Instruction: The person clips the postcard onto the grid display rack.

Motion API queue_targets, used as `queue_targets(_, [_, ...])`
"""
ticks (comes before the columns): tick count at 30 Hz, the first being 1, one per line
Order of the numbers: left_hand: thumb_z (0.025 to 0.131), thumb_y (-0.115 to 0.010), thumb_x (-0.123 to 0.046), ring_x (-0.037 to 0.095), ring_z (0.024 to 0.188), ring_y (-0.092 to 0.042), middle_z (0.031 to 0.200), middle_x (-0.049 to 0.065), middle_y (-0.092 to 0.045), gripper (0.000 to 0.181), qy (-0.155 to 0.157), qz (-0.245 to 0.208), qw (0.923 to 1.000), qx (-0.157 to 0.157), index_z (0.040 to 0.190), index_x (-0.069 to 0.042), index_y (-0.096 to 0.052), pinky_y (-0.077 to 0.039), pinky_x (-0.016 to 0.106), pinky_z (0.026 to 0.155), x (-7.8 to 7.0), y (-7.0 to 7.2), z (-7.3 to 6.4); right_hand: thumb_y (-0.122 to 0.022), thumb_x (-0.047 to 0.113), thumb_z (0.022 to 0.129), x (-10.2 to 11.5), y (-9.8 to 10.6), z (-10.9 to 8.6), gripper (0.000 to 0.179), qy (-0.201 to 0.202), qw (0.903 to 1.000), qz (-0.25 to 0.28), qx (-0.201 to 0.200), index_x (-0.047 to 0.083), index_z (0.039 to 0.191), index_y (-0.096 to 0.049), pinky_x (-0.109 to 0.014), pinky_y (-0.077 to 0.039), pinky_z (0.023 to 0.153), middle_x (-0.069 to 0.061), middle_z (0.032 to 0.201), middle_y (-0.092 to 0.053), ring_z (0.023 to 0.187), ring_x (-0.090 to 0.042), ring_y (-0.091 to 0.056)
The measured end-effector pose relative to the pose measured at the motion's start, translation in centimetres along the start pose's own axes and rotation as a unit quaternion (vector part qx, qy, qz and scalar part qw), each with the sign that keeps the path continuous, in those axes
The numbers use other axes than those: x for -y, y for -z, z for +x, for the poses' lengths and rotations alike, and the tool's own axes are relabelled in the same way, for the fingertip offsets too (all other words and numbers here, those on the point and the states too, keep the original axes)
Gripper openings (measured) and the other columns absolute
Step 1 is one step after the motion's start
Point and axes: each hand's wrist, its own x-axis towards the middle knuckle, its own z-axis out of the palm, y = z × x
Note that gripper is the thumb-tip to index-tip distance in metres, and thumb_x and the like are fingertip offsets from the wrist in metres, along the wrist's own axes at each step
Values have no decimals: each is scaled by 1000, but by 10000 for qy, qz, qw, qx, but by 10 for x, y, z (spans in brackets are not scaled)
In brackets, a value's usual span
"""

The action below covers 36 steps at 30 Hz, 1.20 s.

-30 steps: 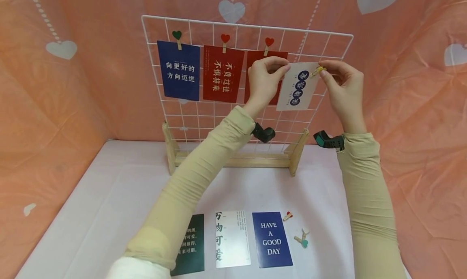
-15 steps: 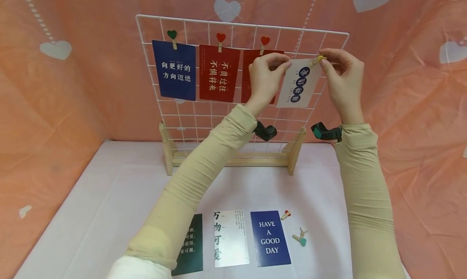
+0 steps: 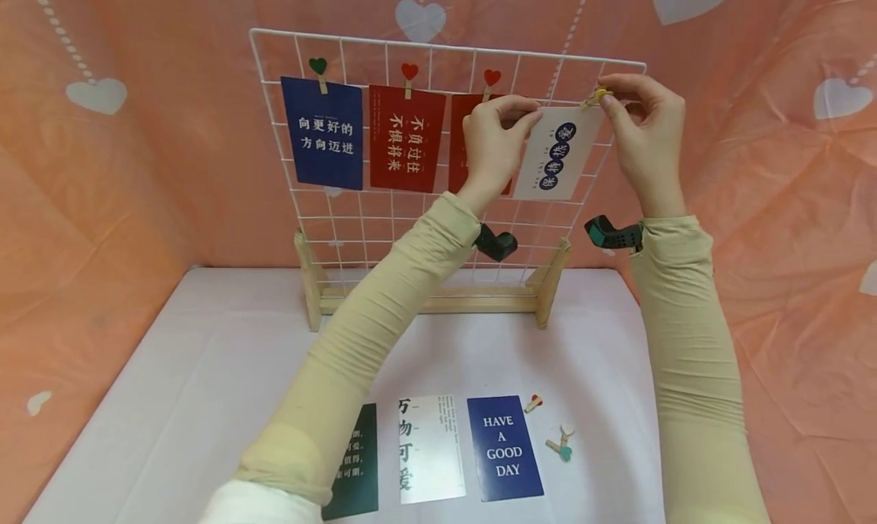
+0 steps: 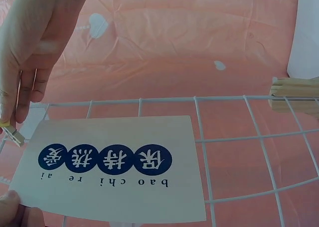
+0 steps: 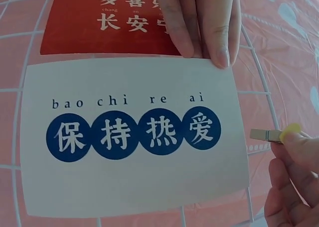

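- White card [image 3: 556, 154] is upright in front of the right part of a white wire rack [image 3: 432, 46], beside a hanging red card [image 3: 457, 147]; whether it touches the wires I cannot tell.
- Left hand [image 3: 496, 147]: thumb and fingers pinch the card's left edge near its upper corner.
- Right hand [image 3: 647, 132]: thumb and forefinger are pressed together on the yellow end of a wooden clip [image 5: 269, 135].
- Clip: its tip points at the card's top edge, just beside it; the right wrist view shows a slim gap between them.
- Against a second ago: the right hand and clip are higher. Back then the clip overlapped the card's upper right corner; now it sits at the top edge. The card has risen slightly beside the red one, and the left hand keeps its pinch.
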Motion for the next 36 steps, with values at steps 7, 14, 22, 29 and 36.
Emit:
queue_targets(7, [88, -71, -15, 7, 68, -60, 80, 0, -69, 12, -20, 57, 10000, -47, 97, -8, -75, -50, 17, 61, 0, 0, -1, -64, 5, 91, -8, 0, 8, 16, -39, 9998, -168, 93, 1, 103, -73, -21, -44, 71, -1, 94, -70, 83, -13, -58])
queue_targets(14, [88, -71, -16, 5, 70, -60, 83, -2, -70, 13, -17, 168, 9998, -53, 98, -9, -75, -49, 17, 59, -1, -2, -2, -65, 8, 91, -4, -1, 7, 16, -92, 9992, -311, 232, 3, 103, -74, -22, -41, 69, 0, 93, -69, 82, -13, -56])
queue_targets(22, [88, -71, -16, 6, 70, -60, 82, -1, -70, 14, -58, 204, 9998, -32, 99, -9, -75, -48, 17, 60, -2, -3, -3, -67, 6, 89, -13, -2, 12, 14, -63, 9984, -529, 171, 3, 101, -75, -21, -41, 69, -1, 94, -70, 77, -12, -55])
queue_targets(29, [88, -70, -16, 5, 73, -61, 86, -1, -71, 15, -61, 257, 9996, -49, 100, -9, -75, -48, 15, 62, -3, -3, -3, -69, 10, 88, -17, -1, 18, 12, 117, 9970, -748, 150, 6, 97, -76, -20, -41, 66, -7, 94, -71, 73, -10, -55])
queue_targets(36, [88, -70, -16, 5, 73, -61, 86, -2, -71, 15, 27, 240, 9997, -96, 100, -10, -75, -49, 16, 62, -3, -3, -2, -70, 15, 88, -17, -1, 22, 14, -7, 9961, -836, 295, 8, 98, -77, -20, -41, 65, -1, 90, -71, 73, -10, -56])
